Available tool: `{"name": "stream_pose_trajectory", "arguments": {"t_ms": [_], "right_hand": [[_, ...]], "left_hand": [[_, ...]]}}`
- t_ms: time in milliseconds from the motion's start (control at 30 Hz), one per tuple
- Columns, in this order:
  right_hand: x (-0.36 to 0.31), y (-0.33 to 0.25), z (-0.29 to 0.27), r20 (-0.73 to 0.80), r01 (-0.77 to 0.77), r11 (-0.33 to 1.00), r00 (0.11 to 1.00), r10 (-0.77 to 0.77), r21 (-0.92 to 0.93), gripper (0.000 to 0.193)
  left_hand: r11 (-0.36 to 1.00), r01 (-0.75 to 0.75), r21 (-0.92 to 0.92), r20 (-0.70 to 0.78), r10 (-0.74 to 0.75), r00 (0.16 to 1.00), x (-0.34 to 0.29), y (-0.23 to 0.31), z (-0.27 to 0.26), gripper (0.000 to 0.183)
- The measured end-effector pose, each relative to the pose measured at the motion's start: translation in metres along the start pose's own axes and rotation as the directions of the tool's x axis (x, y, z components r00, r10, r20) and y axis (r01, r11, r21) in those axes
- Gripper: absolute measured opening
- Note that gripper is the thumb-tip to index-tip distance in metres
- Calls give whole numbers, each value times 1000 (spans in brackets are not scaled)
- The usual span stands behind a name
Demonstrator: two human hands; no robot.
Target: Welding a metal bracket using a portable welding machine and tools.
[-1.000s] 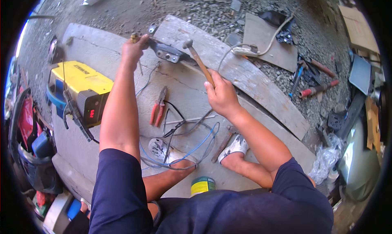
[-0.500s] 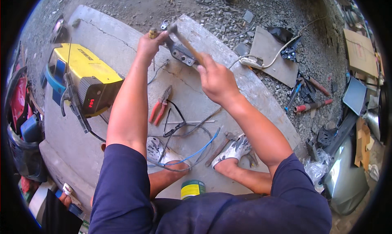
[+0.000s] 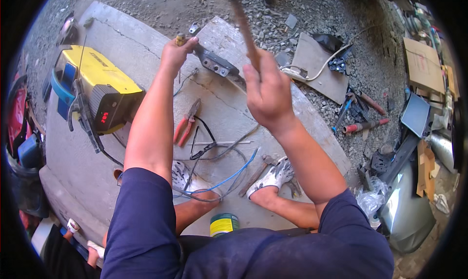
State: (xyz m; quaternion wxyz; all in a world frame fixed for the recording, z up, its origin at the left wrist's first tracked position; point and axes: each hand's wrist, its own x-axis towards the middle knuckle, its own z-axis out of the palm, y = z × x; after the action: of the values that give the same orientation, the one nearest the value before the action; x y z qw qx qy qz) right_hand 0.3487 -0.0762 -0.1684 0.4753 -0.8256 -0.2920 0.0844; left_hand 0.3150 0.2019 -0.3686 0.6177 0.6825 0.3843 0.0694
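Observation:
My right hand [image 3: 270, 91] grips the wooden handle of a hammer [image 3: 243, 28], its blurred head raised near the top edge. A yellow-handled screwdriver [image 3: 180, 39] is in my closed left hand [image 3: 175, 55], its thin shaft showing below the fist. The fingers of that hand are at the end of a dark metal bracket [image 3: 219, 66] with holes; whether they also grip it I cannot tell. The bracket lies on the concrete slab [image 3: 219, 101]. Red-handled pliers [image 3: 186, 123] lie nearer me, beside black-framed glasses [image 3: 204, 150].
A yellow welding machine [image 3: 100, 89] stands at left. Cables [image 3: 239, 167], a thin rod [image 3: 224, 142] and a second hammer [image 3: 256, 176] lie around my feet, near a green-yellow can [image 3: 224, 224]. Scrap and a cardboard box [image 3: 423, 67] fill the right. Another person's feet [image 3: 73, 225] show lower left.
My right hand has lifted the hammer up and away from the bracket, where its head was beside my left hand. The left hand keeps its place at the bracket's end.

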Motion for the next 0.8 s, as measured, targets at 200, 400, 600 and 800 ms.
{"name": "stream_pose_trajectory", "arguments": {"t_ms": [200, 400, 600, 800], "right_hand": [[-6, 113, 32, 282, -156, 857, 902, 326, -491, 25], [-12, 33, 27, 184, -57, 966, 977, 105, -251, 24], [2, 93, 37, 356, -165, 866, 863, 358, -471, 32], [-45, 62, -8, 132, -328, 922, 924, 359, -208, 30]], "left_hand": [[998, 1, -57, 47, 2, 999, -1, -4, 24, 36], [999, 14, -43, -27, -15, 1000, -13, -11, -4, 34], [998, -17, -66, 29, 19, 999, -6, -3, 26, 33], [995, -50, 85, -32, 52, 998, -1, -19, 7, 34]]}}
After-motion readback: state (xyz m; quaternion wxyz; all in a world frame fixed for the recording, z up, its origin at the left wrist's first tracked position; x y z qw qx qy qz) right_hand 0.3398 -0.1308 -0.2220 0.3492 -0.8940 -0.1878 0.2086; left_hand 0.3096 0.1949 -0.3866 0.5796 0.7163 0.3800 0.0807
